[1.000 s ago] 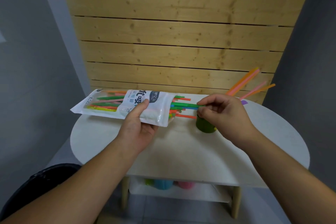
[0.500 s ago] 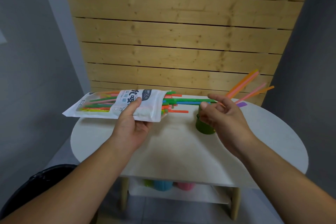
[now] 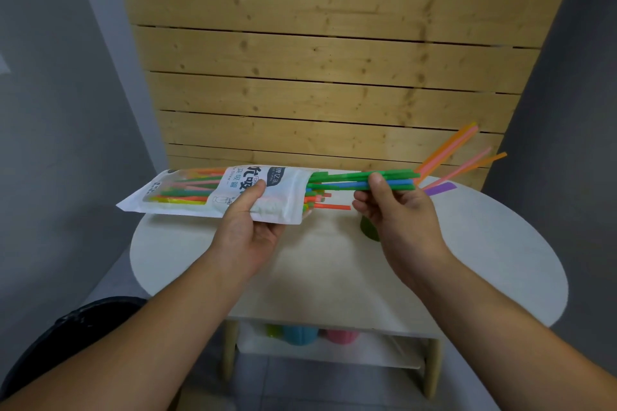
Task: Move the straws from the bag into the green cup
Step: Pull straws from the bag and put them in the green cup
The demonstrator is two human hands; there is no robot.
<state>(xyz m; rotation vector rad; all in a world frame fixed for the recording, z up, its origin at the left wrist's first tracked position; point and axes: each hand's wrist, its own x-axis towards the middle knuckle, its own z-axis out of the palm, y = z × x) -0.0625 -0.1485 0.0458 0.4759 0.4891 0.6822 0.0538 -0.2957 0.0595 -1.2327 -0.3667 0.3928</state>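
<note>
The left hand [image 3: 248, 227] grips the bag [image 3: 213, 195] flat above the table [image 3: 467, 260], mouth toward 3 o'clock. The right hand [image 3: 397, 213] pinches green and blue straws [image 3: 350, 180] half out of it, thumb on top. The green cup [image 3: 369, 232] stands at 6 o'clock of that pinch, partly hidden. The straws look light, slick and bendable; pinching near mid-length should keep them bundled.

A round white table [image 3: 467, 260] on pale wooden legs holds a small dark green cup [image 3: 369, 233], partly hidden. A flat purple strip [image 3: 441, 189], maybe paper, lies near the far edge. The low white shelf [image 3: 384, 354] under the top holds green, blue and pink cups [image 3: 300, 335].
</note>
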